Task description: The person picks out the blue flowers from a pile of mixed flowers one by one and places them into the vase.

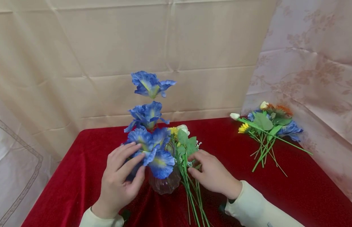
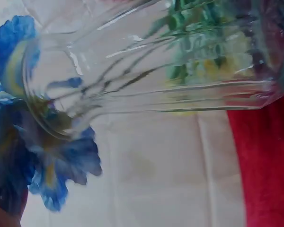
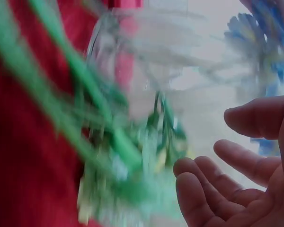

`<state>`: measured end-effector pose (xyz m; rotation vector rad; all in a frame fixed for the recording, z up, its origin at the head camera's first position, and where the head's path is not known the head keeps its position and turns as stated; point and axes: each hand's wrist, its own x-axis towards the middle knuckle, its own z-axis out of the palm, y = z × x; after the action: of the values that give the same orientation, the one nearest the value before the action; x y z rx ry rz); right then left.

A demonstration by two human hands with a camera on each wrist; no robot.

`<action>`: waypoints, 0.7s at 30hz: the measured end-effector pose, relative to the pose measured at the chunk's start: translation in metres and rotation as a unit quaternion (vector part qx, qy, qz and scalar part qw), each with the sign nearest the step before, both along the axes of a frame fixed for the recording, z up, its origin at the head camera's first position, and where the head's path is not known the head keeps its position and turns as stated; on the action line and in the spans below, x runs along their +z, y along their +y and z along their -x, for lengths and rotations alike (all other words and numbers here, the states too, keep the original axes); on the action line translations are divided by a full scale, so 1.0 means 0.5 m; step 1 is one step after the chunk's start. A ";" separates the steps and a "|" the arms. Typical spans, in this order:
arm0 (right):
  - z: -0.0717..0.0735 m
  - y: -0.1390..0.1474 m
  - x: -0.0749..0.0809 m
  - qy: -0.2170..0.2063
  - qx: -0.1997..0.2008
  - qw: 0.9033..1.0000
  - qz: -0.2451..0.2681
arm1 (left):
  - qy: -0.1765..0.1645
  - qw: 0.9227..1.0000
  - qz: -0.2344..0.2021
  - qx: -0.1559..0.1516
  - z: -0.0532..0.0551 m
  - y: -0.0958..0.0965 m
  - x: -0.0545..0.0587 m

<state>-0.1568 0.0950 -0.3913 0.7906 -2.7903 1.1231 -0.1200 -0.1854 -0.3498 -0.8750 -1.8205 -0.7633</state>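
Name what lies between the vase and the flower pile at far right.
In the head view: green-stemmed flowers, the right hand, then bare red cloth.

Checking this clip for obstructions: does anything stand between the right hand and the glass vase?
Yes: in the head view, green stems and leaves lie between the right hand and the glass vase, just right of it.

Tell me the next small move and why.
Probably, the right hand should pick one from the green-stemmed bunch of white and yellow flowers lying beside the ribbed clear glass vase. That hand looks empty and is right at the bunch, while the ruffled blue flowers already stand in the vase, the left hand at their lowest bloom.
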 end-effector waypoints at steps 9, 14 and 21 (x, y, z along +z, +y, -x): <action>0.049 0.180 0.006 0.008 -0.122 0.991 -0.061 | -0.188 0.976 -0.095 0.063 0.011 -0.034 -0.040; 0.086 0.318 0.007 -0.011 -0.181 0.974 -0.135 | -0.330 0.934 -0.071 0.120 0.014 -0.041 -0.048; 0.107 0.483 -0.012 -0.055 -0.243 0.943 -0.219 | -0.503 0.856 0.077 0.086 0.010 -0.042 -0.070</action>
<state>-0.2101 0.3363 -0.3972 0.0152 -3.1095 0.4848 -0.1250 -0.2062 -0.3849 -0.3732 -2.8651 -1.0765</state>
